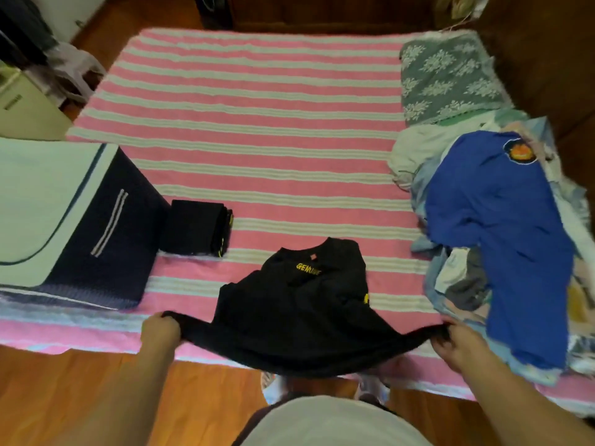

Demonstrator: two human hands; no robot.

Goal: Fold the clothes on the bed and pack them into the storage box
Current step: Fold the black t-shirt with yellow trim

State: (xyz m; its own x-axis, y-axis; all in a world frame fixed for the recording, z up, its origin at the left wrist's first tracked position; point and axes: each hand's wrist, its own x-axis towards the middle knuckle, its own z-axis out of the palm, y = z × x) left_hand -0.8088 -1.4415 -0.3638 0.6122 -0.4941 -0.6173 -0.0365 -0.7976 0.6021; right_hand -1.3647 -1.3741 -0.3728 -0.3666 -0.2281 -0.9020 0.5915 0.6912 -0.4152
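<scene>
now both hands [160, 329] [453, 344] grip black shirt [299, 304] hem — stretched wide

Black shirt [299, 304], yellow lettering; pink-white striped bedsheet [257, 123]; blue garment [502, 226].

The location is a bedroom in a home. A bed [257, 123] with a pink-and-white striped cover fills most of the view, with a grey floral pillow [447, 75] at its far right corner. A loose pile of clothes [495, 220] lies on the right side. The floor [64, 391] is wood, and dark wooden furniture [322, 11] stands beyond the bed.
</scene>
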